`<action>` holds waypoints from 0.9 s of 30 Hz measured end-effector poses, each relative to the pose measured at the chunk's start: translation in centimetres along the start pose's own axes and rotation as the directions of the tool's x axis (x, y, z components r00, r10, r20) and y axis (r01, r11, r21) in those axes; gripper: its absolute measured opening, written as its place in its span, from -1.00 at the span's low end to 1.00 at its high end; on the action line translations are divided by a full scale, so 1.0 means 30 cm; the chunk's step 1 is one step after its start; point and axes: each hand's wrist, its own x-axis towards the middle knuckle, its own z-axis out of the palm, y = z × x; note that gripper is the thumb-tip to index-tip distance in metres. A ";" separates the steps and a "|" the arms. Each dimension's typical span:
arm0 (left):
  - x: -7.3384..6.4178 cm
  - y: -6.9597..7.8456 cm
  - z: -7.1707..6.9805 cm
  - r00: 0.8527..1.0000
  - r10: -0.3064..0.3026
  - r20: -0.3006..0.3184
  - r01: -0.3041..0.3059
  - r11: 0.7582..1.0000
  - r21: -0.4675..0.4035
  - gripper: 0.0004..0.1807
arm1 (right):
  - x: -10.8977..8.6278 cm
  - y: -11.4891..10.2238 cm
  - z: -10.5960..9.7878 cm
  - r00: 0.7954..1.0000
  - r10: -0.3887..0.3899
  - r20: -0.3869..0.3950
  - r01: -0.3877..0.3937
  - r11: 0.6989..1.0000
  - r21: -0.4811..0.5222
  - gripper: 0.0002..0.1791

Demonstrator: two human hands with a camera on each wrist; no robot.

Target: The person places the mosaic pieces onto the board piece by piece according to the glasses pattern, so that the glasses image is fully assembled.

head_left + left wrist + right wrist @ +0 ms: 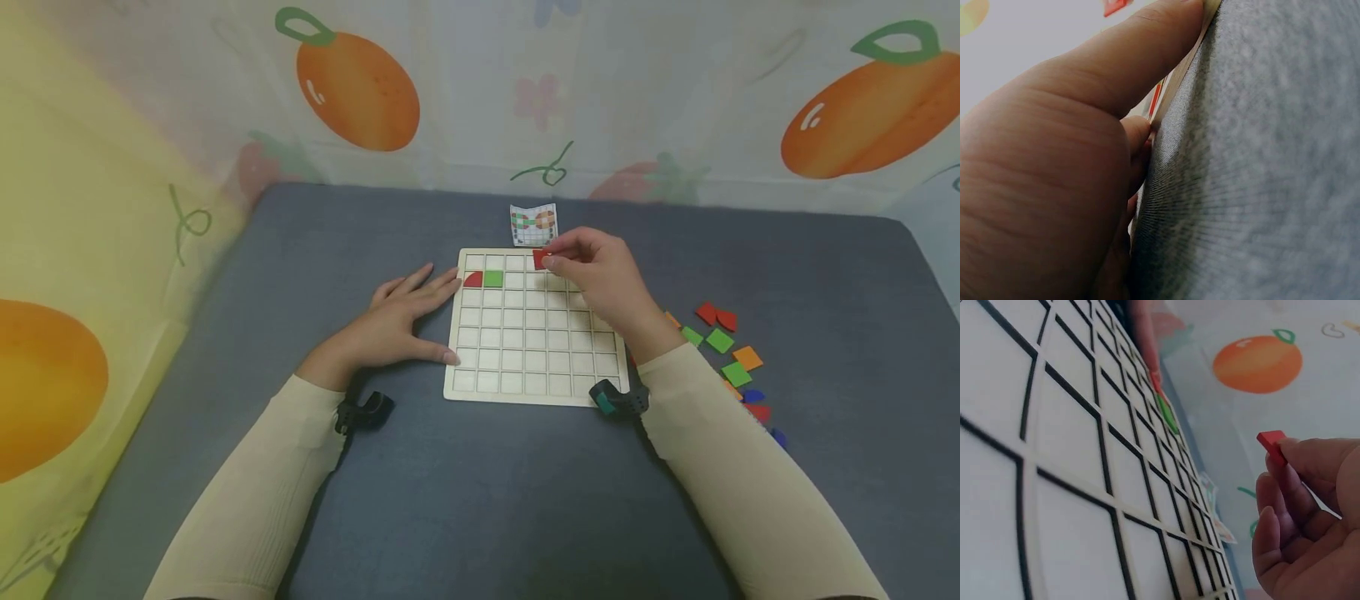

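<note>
Gray tabletop (480, 492) and fruit-print backdrop (465, 92) frame a left hand (382, 332), fingers (435, 300) wide against one gridded board (510, 360), likely to steady it; the right hand (602, 273) pinches one red tile (539, 260) by one end near the top row, seemingly to leave the rest clear. One quarter-round tile (474, 281) and one green tile (493, 279) sit beside the left fingertips, one card (534, 225) just beyond the right; loose tiles (736, 373), three green showing, lie farther right, some perhaps hidden by the sleeve (735, 467)

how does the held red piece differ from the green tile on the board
The right hand pinches the red piece; no hand holds the green tile. The red piece is raised clear of the board, while the green tile lies in its grid. Both look small.
</note>
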 end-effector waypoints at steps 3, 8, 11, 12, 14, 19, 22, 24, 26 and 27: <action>-0.003 0.007 -0.002 1.000 -0.002 0.000 0.002 1.000 -0.006 0.30 | 0.014 0.001 0.037 1.000 0.008 0.015 -0.008 1.000 -0.015 -0.85; -0.005 0.017 -0.006 1.000 -0.004 0.004 0.004 1.000 -0.012 0.30 | 0.028 0.013 0.089 0.999 0.015 0.046 -0.011 0.996 -0.092 -0.87; -0.004 0.016 -0.007 1.000 -0.003 0.009 0.003 1.000 -0.008 0.29 | 0.034 0.020 0.113 0.999 0.019 0.039 -0.012 0.987 -0.162 -0.89; -0.003 0.015 -0.007 1.000 -0.002 0.009 0.002 1.000 -0.008 0.29 | 0.036 0.021 0.120 0.999 0.022 0.034 -0.015 0.983 -0.183 -0.89; -0.004 0.013 -0.007 1.000 -0.002 0.011 0.002 1.000 -0.009 0.29 | 0.038 0.020 0.132 0.999 0.028 0.022 -0.022 0.977 -0.213 -0.90; -0.004 0.010 -0.005 1.000 -0.004 0.008 0.004 1.000 -0.011 0.29 | 0.039 0.011 0.153 1.000 0.020 0.009 -0.016 0.960 -0.281 -0.92; -0.004 0.010 -0.004 1.000 -0.001 0.005 0.001 1.000 -0.014 0.29 | 0.038 0.009 0.157 1.000 0.013 0.008 -0.010 0.950 -0.311 -0.91; -0.004 0.011 -0.004 1.000 0.001 0.003 -0.001 1.000 -0.014 0.29 | 0.038 0.010 0.157 1.000 0.011 0.012 -0.006 0.947 -0.320 -0.89; -0.003 0.009 -0.003 1.000 0.002 0.002 -0.002 1.000 -0.016 0.28 | 0.038 0.012 0.155 1.000 0.009 0.016 -0.004 0.947 -0.322 -0.87; -0.003 0.010 -0.003 1.000 0.002 0.002 -0.002 1.000 -0.015 0.28 | 0.039 0.014 0.153 1.000 0.009 0.018 -0.003 0.947 -0.323 -0.86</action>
